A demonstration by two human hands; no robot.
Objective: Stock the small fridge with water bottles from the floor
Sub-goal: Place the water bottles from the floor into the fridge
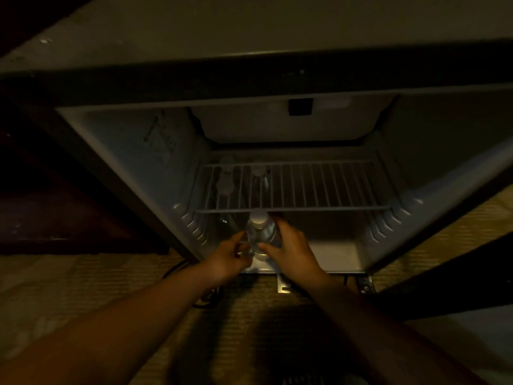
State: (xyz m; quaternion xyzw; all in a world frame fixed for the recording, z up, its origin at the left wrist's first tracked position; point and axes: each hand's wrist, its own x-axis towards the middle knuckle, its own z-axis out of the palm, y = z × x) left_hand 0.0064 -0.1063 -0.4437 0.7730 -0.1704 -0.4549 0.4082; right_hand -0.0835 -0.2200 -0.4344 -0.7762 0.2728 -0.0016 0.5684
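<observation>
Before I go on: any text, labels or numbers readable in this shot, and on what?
Nothing reads clearly.
On the left inner wall of the fridge: dark markings, too blurred to read.
On the water bottle gripped by the right hand: no legible label.
On the small dark object on the floor: too small to tell.

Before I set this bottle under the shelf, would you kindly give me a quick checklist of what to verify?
1. Right hand grips the water bottle: ok.
2. Left hand holding it near its base: cannot tell, too dim.
3. Cap clears the wire shelf front bar: cannot tell; it sits right at the bar.
4. Bare fridge floor to the bottle's right: ok.
5. Stored bottles upright at the left rear: ok.
</observation>
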